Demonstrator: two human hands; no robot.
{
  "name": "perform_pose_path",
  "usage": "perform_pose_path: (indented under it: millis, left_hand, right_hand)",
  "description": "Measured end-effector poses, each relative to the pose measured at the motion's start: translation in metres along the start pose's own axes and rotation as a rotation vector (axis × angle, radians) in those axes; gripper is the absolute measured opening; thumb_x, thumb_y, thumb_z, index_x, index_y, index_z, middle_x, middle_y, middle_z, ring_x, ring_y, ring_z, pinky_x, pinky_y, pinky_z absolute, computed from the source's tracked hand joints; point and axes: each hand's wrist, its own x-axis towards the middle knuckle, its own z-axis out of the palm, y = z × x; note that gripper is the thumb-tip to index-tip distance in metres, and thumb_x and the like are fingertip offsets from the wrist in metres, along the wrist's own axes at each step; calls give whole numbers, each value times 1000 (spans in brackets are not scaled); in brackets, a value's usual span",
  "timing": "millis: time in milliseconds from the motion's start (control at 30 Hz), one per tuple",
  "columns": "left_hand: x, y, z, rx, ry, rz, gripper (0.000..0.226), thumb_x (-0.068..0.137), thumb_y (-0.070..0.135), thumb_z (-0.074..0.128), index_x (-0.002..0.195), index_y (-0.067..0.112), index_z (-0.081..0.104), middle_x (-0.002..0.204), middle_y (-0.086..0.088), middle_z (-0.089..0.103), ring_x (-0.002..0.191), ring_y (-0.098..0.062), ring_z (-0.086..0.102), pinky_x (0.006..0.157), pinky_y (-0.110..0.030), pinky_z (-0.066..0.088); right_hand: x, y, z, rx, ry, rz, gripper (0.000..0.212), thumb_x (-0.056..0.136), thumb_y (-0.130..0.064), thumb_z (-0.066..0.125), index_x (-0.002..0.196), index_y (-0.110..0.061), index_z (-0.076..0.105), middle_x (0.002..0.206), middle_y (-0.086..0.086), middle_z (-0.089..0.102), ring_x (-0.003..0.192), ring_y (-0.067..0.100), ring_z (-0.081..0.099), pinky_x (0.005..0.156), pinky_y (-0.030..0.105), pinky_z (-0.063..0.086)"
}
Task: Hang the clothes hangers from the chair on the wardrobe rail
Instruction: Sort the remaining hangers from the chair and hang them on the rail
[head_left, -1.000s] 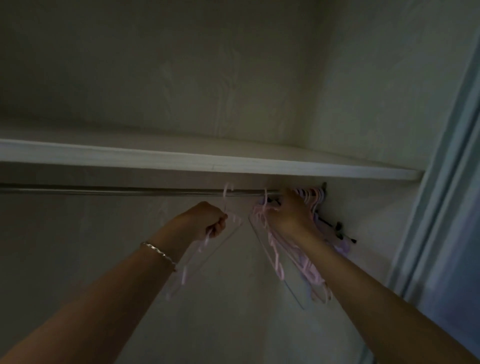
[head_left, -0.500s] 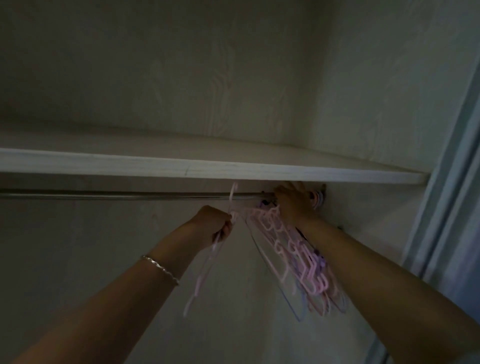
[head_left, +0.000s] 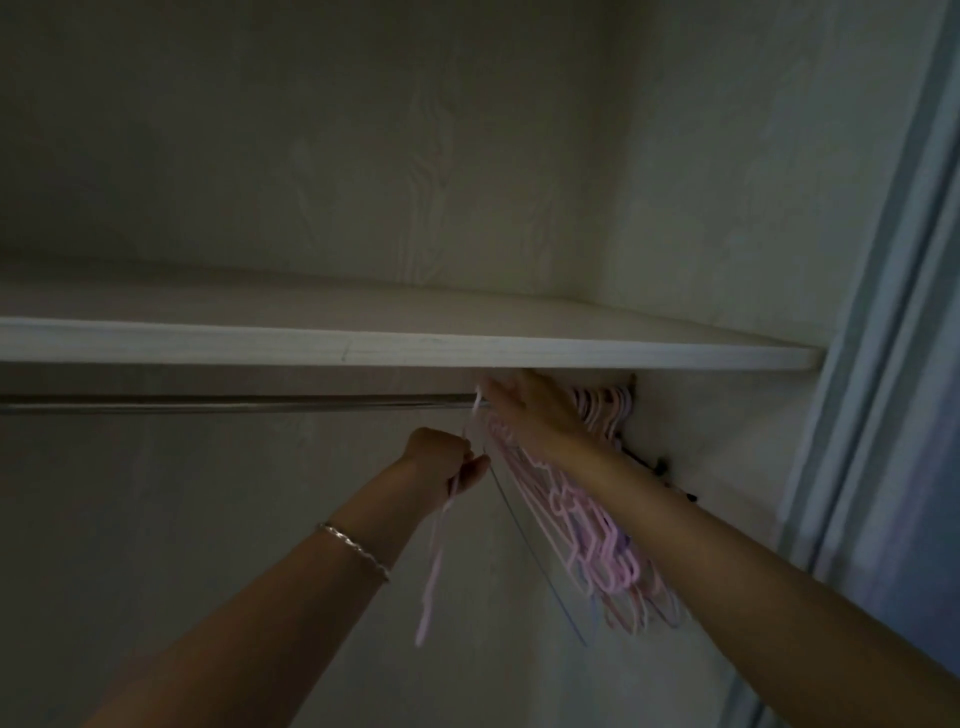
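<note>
The single pink hanger (head_left: 434, 571) hangs slantwise from the left hand (head_left: 441, 460), which is curled tight around its neck. Its hook points up at the rail (head_left: 234, 402), right by it, but motion blur hides whether it is over the bar yet. Just to its right, a bunch of hangers (head_left: 597, 551) is already hooked at the far right end of the rail, their bodies fanned out and leaning toward the camera. The right hand (head_left: 535, 415) lies along that end with its fingers stretched out fairly straight against the hooks, gripping nothing. The step in hand looks like seating 1 more hanger beside the bunch. To do it well, lift the hook clear over the bar rather than dragging it in from the side. Use the flat right hand to press the bunch rightward so a gap opens, and let go only once the hook bears weight. The low shelf (head_left: 415, 352) just above the rail leaves little headroom, so a shallow tilt should help. A bracelet (head_left: 358, 550) circles the left wrist, and some dark clips (head_left: 660, 467) sit on the side wall beyond the bunch. The chair is out of view.
</note>
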Motion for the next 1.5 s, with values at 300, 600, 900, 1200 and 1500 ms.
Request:
perform_pose_path:
  millis: [300, 600, 900, 1200, 1500]
  left_hand:
    - [-10, -1, 20, 100, 17, 61, 29, 99, 1, 37, 124, -6, 50, 118, -20, 60, 63, -23, 59, 50, -33, 51]
    - [9, -1, -33, 974, 307, 572, 41, 87, 16, 53, 128, 11, 52, 127, -15, 54, 118, -31, 52, 99, -35, 42]
    - [29, 9, -75, 1753, 424, 612, 76, 93, 33, 40, 152, 30, -7, 161, 0, -9, 147, -27, -12, 115, -60, -5]
    - [37, 7, -73, 1678, 458, 660, 73, 93, 34, 45, 153, 28, 4, 161, -1, 6, 148, -29, 0, 117, -57, 3]
    - [40, 6, -73, 1687, 458, 671, 70, 94, 29, 44, 153, 26, 6, 160, -2, 11, 147, -30, 4, 116, -59, 4]
  right_hand:
    - [18, -12, 32, -99, 38, -18, 21, 98, -25, 43, 80, -15, 45, 94, 20, 64, 92, 32, 61, 71, 29, 35]
    - [21, 9, 33, -192, 114, -230, 17, 92, -11, 54, 98, 3, 62, 98, 26, 65, 93, 37, 62, 77, 37, 45]
    - [32, 39, 55, -410, 134, -267, 40, 77, -1, 51, 115, -4, 65, 114, 20, 65, 106, 39, 60, 92, 46, 48]
    - [31, 71, 49, -441, 20, -212, 66, 83, -10, 60, 145, -14, 38, 145, 10, 45, 133, 31, 38, 112, 40, 25]
    - [30, 106, 37, -535, 72, -46, 65, 84, -19, 63, 143, -22, 37, 144, 5, 45, 134, 27, 39, 107, 37, 27]
